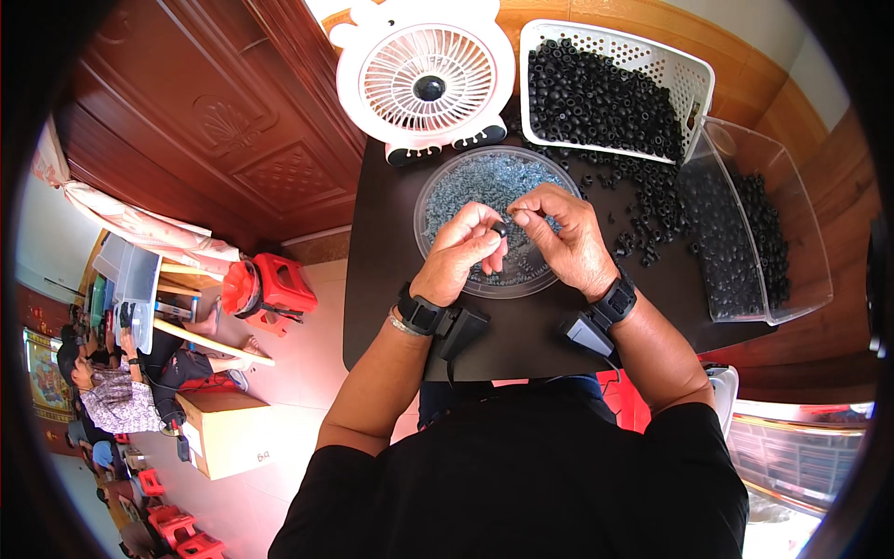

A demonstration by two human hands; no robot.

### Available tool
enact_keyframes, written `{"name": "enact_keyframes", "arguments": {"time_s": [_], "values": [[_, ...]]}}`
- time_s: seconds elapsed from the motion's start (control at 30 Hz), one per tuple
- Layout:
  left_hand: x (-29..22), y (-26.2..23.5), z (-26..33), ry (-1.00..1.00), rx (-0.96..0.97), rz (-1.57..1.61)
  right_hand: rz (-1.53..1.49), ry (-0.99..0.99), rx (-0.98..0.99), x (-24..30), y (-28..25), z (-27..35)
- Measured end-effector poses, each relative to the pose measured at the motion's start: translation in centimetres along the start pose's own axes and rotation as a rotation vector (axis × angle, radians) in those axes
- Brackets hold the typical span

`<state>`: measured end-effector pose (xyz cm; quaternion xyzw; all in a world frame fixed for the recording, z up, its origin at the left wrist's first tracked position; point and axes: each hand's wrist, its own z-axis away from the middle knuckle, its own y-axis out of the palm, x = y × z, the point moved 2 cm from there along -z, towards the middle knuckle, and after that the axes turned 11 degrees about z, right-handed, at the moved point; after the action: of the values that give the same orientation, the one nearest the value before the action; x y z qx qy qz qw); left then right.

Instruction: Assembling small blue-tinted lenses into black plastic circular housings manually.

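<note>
My left hand (453, 253) is closed, with a small black rounded plastic piece (500, 228) held between thumb and forefinger. Beside it my right hand (570, 244) makes a pinch; whatever its fingertips hold is too small to make out. Both hands are over a round clear tub (422, 207) filled with many small bluish translucent pieces (494, 177). Loose black pieces (652, 200), which look like small hollow caps, lie scattered on the dark table (382, 307) to the right of the tub.
A white animal-shaped fan (428, 88) stands behind the tub. At the back right is a white perforated basket (615, 147) of black pieces; a clear plastic box (801, 279) with more lies tilted at the right. Far left, people sit near a cardboard box (223, 438) and red stools (284, 289).
</note>
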<state>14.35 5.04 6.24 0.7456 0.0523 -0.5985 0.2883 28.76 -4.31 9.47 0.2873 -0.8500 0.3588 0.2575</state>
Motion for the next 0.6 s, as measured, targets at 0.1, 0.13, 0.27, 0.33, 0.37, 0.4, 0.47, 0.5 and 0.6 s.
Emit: {"name": "enact_keyframes", "arguments": {"time_s": [0.1,0.13,0.27,0.33,0.37,0.4,0.47,0.5,0.6], "values": [[0.2,-0.3,-0.1,-0.017,0.013,0.118,-0.017,0.017,-0.006,-0.2,0.1,0.1],[0.3,-0.4,-0.2,-0.029,0.022,0.224,-0.029,0.030,-0.005,-0.2,0.1,0.1],[0.8,-1.6,-0.4,-0.026,0.038,0.428,-0.021,0.011,0.024,0.1,0.1,0.1],[0.9,-1.7,-0.5,-0.027,0.043,0.435,-0.045,-0.042,0.057,0.3,0.3,0.3],[0.9,-1.7,-0.5,-0.028,0.046,0.443,-0.045,-0.042,0.056,0.2,0.4,0.4],[1.0,-1.7,-0.5,-0.028,0.046,0.442,-0.038,-0.072,0.078,0.2,0.6,0.5],[1.2,-1.8,-0.5,-0.037,0.019,0.424,-0.038,-0.095,0.122,0.5,0.8,0.7],[1.1,-1.7,-0.5,-0.037,0.021,0.423,-0.038,-0.096,0.121,0.5,0.8,0.7],[1.0,-1.6,-0.5,-0.032,-0.015,0.420,-0.026,-0.095,0.157,0.4,1.1,0.9]]}}
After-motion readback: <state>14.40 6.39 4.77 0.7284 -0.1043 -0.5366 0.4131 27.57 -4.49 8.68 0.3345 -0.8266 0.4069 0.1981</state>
